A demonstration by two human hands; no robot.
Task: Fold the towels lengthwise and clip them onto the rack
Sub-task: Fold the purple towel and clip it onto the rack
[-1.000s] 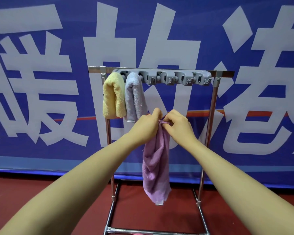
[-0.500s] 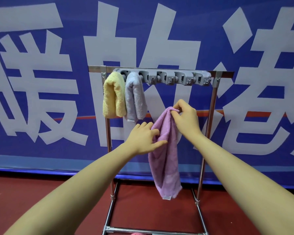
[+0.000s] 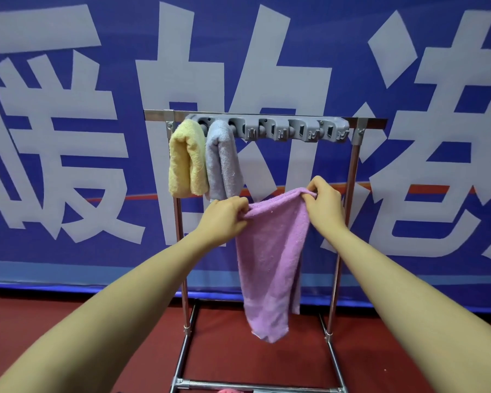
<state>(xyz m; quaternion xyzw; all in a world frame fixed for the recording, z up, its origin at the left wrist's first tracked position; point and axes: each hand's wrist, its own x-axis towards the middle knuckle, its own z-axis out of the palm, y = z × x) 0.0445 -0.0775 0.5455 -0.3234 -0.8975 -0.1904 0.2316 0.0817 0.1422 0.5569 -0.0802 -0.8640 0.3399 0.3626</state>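
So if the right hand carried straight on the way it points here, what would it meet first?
The right hand, pinching the purple towel by its top edge, points up and away toward the rack. It would probably meet the grey clip bar first, near an empty clip, though depth is hard to judge.

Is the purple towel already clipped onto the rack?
No, the purple towel hangs below the clip bar, held at its top edge by the left hand and right hand.
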